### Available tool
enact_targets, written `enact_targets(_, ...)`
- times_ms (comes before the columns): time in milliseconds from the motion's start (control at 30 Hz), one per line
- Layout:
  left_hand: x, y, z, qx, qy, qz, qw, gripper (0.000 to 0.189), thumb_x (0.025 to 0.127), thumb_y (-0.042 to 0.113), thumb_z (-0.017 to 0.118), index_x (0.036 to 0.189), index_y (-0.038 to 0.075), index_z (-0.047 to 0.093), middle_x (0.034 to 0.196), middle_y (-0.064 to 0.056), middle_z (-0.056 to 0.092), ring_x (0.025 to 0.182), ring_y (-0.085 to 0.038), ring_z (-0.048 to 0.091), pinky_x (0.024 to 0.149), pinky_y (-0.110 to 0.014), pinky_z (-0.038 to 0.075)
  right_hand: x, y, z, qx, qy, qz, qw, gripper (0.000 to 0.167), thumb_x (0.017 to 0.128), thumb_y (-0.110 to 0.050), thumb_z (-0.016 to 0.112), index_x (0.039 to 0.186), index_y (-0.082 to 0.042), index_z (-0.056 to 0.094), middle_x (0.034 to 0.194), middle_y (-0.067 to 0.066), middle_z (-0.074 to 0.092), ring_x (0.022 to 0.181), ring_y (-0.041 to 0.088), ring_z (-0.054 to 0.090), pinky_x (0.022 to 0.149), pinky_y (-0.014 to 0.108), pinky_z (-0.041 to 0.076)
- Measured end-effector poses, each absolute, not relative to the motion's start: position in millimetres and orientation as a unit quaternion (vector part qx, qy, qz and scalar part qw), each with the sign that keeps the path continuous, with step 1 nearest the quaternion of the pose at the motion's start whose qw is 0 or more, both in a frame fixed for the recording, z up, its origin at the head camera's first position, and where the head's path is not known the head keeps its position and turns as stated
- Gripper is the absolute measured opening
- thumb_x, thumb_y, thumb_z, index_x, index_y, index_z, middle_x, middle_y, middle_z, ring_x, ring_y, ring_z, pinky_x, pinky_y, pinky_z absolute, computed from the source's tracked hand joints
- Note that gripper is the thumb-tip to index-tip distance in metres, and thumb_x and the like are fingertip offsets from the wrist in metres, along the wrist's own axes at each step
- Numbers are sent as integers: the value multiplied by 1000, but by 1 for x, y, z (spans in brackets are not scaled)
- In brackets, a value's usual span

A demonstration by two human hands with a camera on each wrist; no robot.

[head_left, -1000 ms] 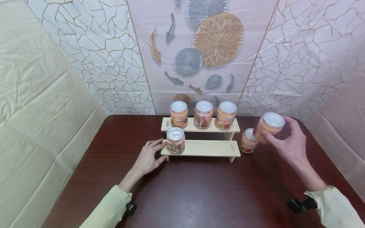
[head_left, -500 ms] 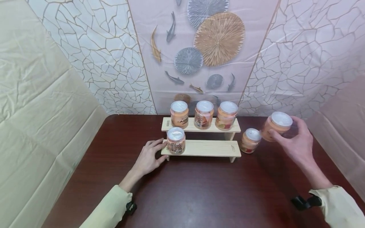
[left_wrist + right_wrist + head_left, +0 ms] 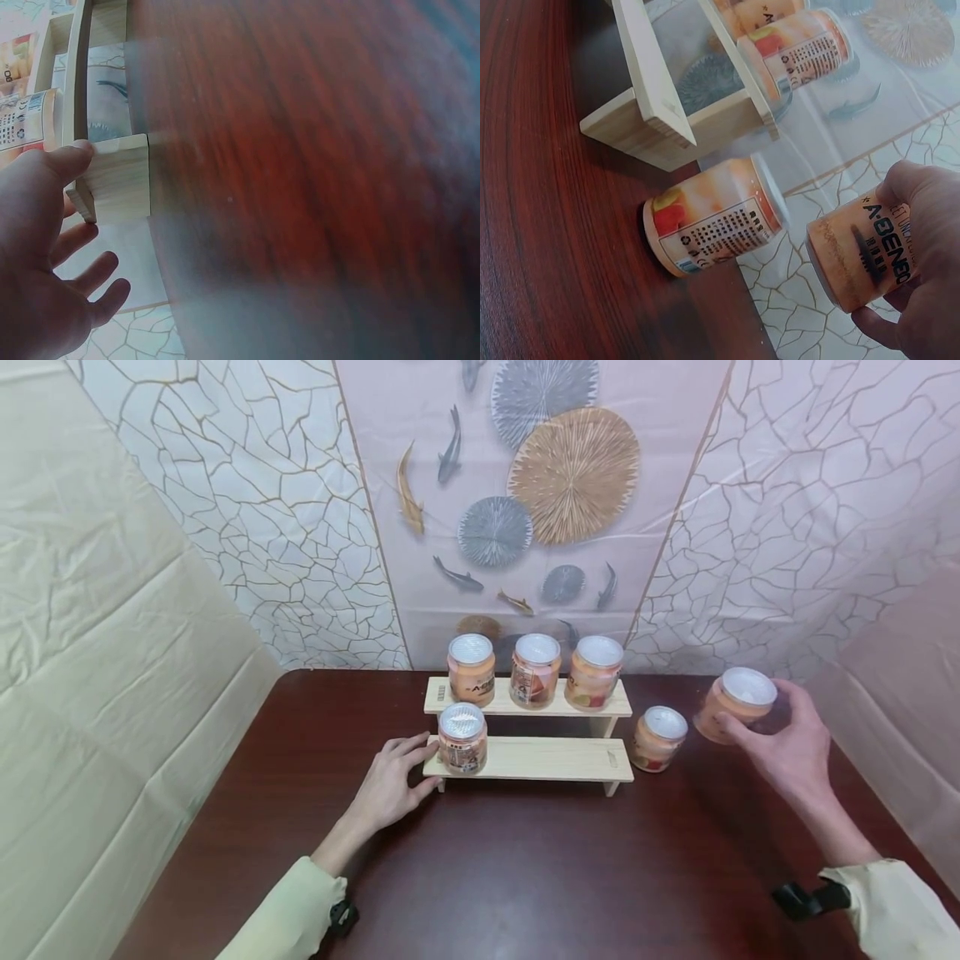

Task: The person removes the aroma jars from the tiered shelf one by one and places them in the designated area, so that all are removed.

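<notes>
One tilted jar (image 3: 726, 717) is clamped in the right hand (image 3: 797, 745) at the right of the frame — just beside a second jar (image 3: 656, 747) (likewise pale-lidded) — while the left hand (image 3: 386, 787) pinches the lower wooden shelf (image 3: 551, 758), left of centre.

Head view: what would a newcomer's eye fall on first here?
Probably the big round discs and fish printed on the backdrop, behind three jars on the upper shelf. Then the right hand, gripping a jar at far right, past another jar on the table. The left hand touches the left end of the lower shelf, beside its single jar.
</notes>
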State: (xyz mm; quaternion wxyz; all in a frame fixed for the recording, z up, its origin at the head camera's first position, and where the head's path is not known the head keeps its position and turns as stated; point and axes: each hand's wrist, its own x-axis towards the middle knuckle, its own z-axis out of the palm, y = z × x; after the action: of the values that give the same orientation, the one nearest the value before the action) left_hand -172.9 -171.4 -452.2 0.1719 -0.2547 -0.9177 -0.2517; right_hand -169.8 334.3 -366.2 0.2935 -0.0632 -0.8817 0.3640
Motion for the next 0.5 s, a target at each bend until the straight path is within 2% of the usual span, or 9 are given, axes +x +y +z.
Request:
enact_targets(100, -173, -172, -452, -254, -918, -250, 172, 50, 82, 22, 84, 127, 5, 69, 135, -20, 59, 116, -42, 55, 86, -63, 45, -170, 336, -368, -65, -882, 362, 295, 74, 75, -12, 86, 138, 2, 51, 126, 19, 57, 102, 18, 48, 79, 15, 31)
enact_targets(267, -172, -172, -452, -252, -920, -248, 171, 50, 83, 23, 83, 127, 5, 69, 136, -20, 59, 116, -43, 55, 88, -63, 45, -169, 339, -372, -69, -887, 359, 281, 75, 76, -13, 84, 140, 4, 48, 130, 24, 55, 111, 34, 48, 81, 15, 29)
enact_targets(500, -171, -171, -449, -251, -921, -248, 166, 49, 83, 22, 83, 127, 5, 69, 136, -20, 59, 116, -43, 55, 89, -62, 44, -169, 343, -379, -72, -896, 351, 264, 75, 78, -15, 84, 140, 6, 46, 130, 27, 53, 109, 40, 51, 72, 9, 31)
